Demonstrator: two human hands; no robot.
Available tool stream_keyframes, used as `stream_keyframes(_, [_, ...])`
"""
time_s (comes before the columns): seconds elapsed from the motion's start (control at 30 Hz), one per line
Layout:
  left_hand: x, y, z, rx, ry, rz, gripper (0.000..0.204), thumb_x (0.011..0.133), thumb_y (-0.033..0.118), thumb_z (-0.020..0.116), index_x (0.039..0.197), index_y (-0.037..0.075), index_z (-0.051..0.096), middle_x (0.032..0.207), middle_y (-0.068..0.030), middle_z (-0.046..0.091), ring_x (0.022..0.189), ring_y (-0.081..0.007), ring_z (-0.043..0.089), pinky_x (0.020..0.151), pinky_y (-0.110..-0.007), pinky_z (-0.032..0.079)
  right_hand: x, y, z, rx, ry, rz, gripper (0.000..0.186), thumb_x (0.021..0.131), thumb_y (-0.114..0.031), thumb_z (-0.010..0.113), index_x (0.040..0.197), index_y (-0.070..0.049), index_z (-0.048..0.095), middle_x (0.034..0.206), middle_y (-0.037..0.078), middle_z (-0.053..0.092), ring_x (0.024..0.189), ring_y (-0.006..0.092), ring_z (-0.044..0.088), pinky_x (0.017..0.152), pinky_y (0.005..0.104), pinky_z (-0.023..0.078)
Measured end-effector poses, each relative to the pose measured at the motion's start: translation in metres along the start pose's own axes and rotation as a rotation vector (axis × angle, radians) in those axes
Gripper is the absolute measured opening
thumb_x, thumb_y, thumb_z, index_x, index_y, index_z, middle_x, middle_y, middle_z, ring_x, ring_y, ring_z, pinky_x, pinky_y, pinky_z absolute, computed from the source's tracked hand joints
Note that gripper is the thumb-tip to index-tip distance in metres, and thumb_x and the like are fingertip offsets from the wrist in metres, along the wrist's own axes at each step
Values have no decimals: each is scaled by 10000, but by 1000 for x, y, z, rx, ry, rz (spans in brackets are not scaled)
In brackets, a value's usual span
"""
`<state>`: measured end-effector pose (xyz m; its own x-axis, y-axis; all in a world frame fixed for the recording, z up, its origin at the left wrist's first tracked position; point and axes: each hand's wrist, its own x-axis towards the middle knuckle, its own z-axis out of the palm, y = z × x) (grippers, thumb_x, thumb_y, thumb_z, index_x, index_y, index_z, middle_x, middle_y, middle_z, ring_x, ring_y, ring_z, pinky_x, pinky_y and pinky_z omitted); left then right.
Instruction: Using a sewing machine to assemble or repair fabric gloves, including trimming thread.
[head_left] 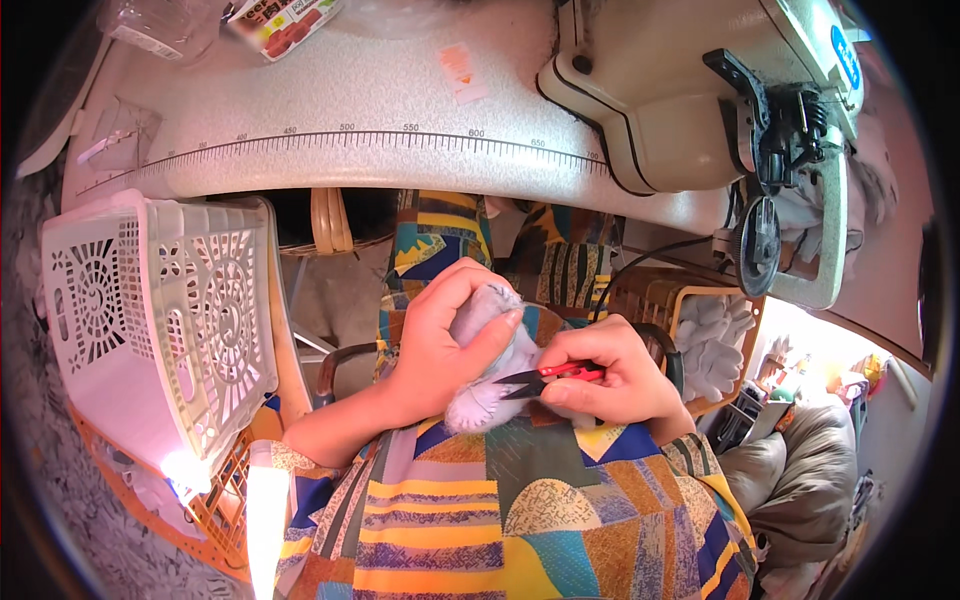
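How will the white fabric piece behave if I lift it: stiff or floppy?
The white fabric piece is probably soft rather than stiff, given its fuzzy, creased surface. It is likely light, judging by its small bulk in the left hand.

A beige sewing machine (650, 100) is mounted at the right of the pale speckled worktop (370, 85), along whose near edge a ruler scale (400, 136) is marked. A printed packet (283, 26) is seen toward its far left. Below, at the left, a white perforated basket (175, 345) is placed beside an orange lattice basket (232, 500).
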<state>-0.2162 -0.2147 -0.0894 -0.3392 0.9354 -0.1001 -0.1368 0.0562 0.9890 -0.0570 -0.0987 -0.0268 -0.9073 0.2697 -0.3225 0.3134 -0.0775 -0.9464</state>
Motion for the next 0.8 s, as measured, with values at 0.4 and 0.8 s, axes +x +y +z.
stream_keyframes(0.4, [0, 7, 1, 212, -46, -24, 219, 755, 51, 629, 953, 4, 550, 888, -105, 509, 778, -230, 536, 697, -301, 442, 23, -20, 13, -234, -67, -289, 316, 691, -131, 794, 963, -21, 676, 730, 84, 647, 596, 210, 623, 536, 276, 466])
stream_keyframes(0.8, [13, 7, -10, -70, -281, 298, 487, 667, 269, 815, 1031, 48, 578, 1119, -138, 536, 1024, -229, 520, 873, -348, 410, 18, -1, 25, 239, 382, -205, 310, 679, -38, 832, 833, -56, 564, 755, -13, 518, 693, 39, 457, 611, 209, 387])
